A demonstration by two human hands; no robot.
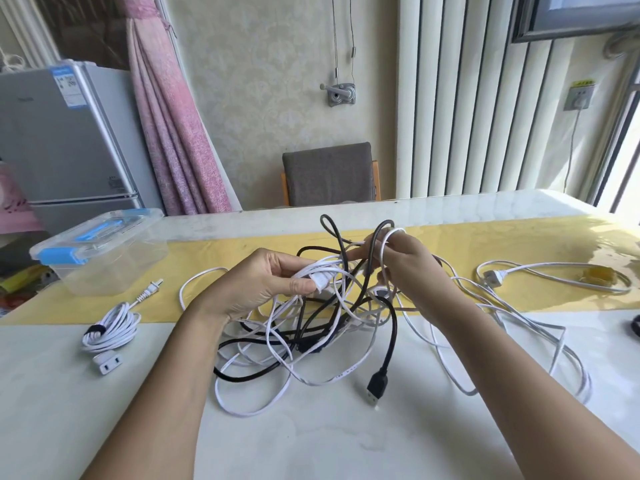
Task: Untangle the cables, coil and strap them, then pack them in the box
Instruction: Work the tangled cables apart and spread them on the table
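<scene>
One white coil [110, 329] lies strapped but unpacked beside the closed box [104, 251]; right of the box, left hand [263, 282] and right hand [412, 268] each grip strands of the tangle [311, 327] left to sort.

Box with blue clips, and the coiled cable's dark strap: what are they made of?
The storage box looks like clear glossy plastic: the table shows through its walls; its latches are opaque blue. The strap around the coiled white cable looks dark, matte and soft, perhaps hook-and-loop fabric; too small to be sure.
</scene>
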